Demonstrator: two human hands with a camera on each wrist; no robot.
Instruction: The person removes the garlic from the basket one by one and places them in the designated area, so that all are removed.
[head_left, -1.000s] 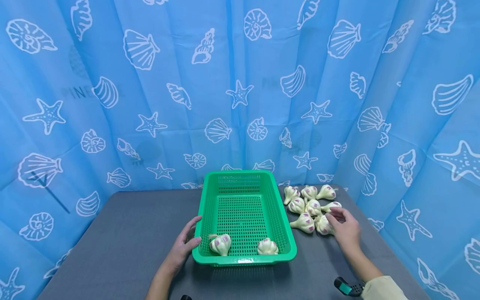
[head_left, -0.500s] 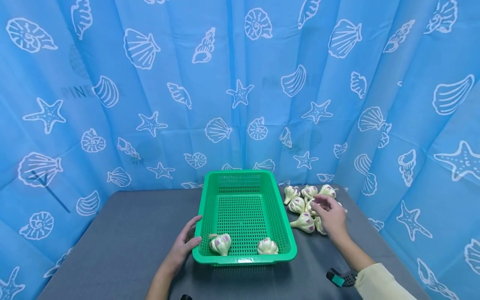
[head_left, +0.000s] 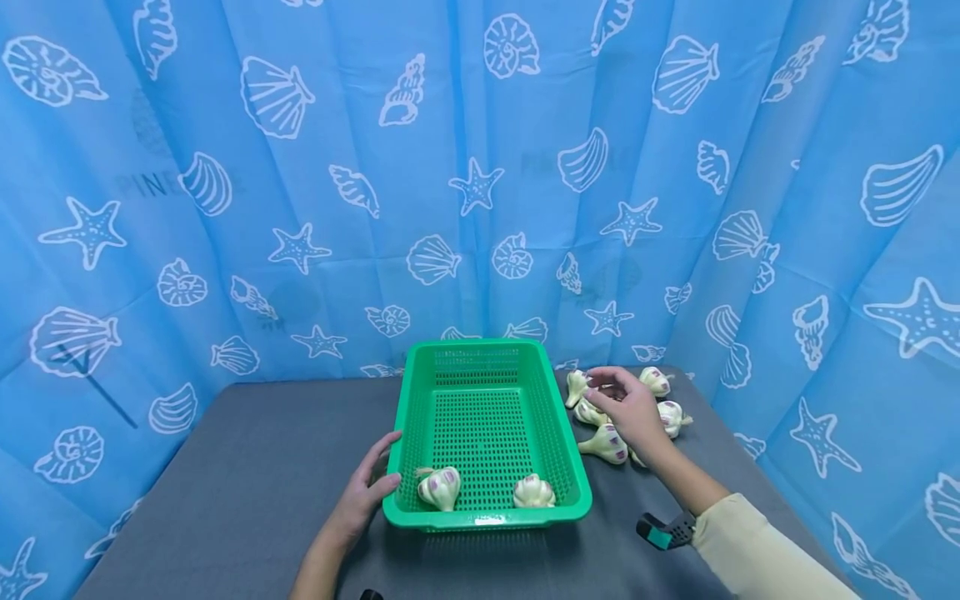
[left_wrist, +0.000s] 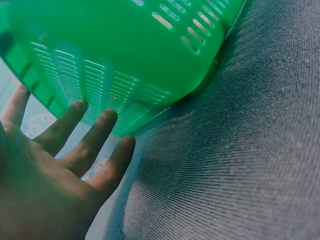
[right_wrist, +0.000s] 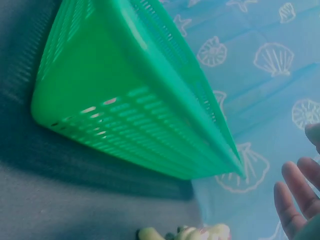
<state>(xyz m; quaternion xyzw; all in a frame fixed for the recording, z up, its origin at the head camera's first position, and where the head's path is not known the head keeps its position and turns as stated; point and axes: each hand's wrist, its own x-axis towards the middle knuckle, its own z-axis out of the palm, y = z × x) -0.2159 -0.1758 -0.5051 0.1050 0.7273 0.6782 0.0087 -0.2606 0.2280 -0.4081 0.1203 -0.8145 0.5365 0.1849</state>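
A green perforated plastic basket point(head_left: 487, 521) stands on the grey cloth. Inside it, near the front wall, lie two garlic bulbs, one at the left point(head_left: 440, 488) and one at the right point(head_left: 534, 492). My left hand point(head_left: 356, 504) is at the basket's left rim, fingers spread and fairly straight, as the left wrist view also shows. To the right of the basket several more garlic bulbs point(head_left: 604, 444) lie in a group. Over this group hovers my right hand point(head_left: 630, 410), fingers loosely bent, hiding some bulbs. No bulb shows in its fingers point(right_wrist: 295, 197) in the right wrist view.
A blue curtain point(head_left: 300, 167) printed with white shells and starfish hangs behind and along both sides of the table point(head_left: 247, 483). A dark strap device point(head_left: 663, 531) with a teal patch is on the right wrist.
My right hand has moved left and away from me across the garlic bulbs. The bulb at the group's right edge has turned and shifted slightly. My left hand stays at the basket.
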